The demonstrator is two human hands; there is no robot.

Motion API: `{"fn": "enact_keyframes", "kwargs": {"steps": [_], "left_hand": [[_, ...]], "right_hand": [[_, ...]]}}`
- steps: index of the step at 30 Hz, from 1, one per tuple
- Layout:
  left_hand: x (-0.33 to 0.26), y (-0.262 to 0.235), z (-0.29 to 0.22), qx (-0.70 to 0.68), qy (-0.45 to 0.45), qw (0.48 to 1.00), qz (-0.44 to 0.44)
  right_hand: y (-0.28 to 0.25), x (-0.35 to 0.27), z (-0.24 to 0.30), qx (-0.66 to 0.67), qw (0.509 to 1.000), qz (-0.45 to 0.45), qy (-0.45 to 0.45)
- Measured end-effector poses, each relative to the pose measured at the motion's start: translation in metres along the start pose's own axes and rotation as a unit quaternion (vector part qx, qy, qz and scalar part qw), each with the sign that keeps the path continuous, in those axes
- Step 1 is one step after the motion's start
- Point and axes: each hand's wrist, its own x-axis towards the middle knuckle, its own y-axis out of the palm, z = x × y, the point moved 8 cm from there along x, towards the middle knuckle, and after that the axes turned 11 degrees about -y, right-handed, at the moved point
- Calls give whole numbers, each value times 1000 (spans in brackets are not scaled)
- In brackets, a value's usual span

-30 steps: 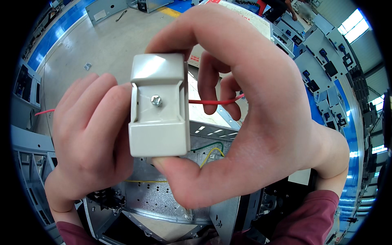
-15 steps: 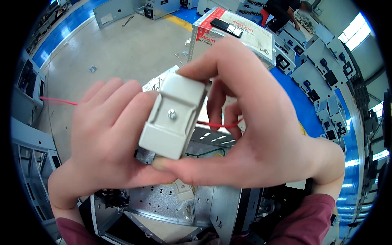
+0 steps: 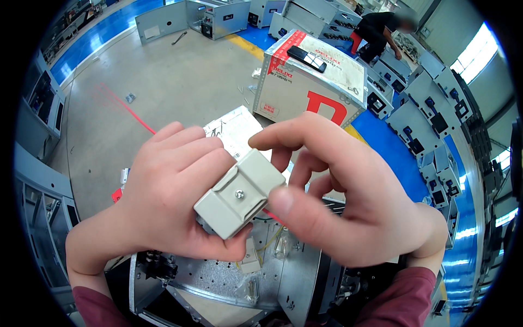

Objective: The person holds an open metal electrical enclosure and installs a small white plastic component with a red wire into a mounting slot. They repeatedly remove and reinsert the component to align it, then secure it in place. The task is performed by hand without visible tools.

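A beige rectangular plastic block [image 3: 226,212] with a screw in its recessed middle is held up in front of me. My left hand [image 3: 174,191] grips it from the left, thumb below. My right hand [image 3: 348,201] is beside its right end, fingers loosely bent and thumb and forefinger apart near its corners; whether they touch it I cannot tell. A red wire [image 3: 139,121] runs from behind my left hand to the upper left. A short stretch of red wire also shows at the block's lower right and goes behind my right thumb.
Below is a perforated metal enclosure [image 3: 207,275] with a similar beige block [image 3: 250,260], a small plastic bag and thin wires. Ahead stands a large carton [image 3: 294,90] with a black phone [image 3: 306,58] on top. A person [image 3: 376,32] works at the far right among metal cabinets.
The block has moved lower and tilted further clockwise. My right hand has loosened from it, its thumb sliding from the lower edge to the right end. The wire at left has swung upward.
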Motion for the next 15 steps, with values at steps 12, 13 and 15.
{"fn": "enact_keyframes", "kwargs": {"steps": [12,13,15], "left_hand": [[0,2,7,-85,6,994,62],[1,2,7,-88,5,994,67],[2,0,6,-92,5,993,77]], "right_hand": [[1,12,4,-109,985,70,-116],[1,11,6,-115,984,67,-115],[1,9,7,-121,984,60,-112]]}}
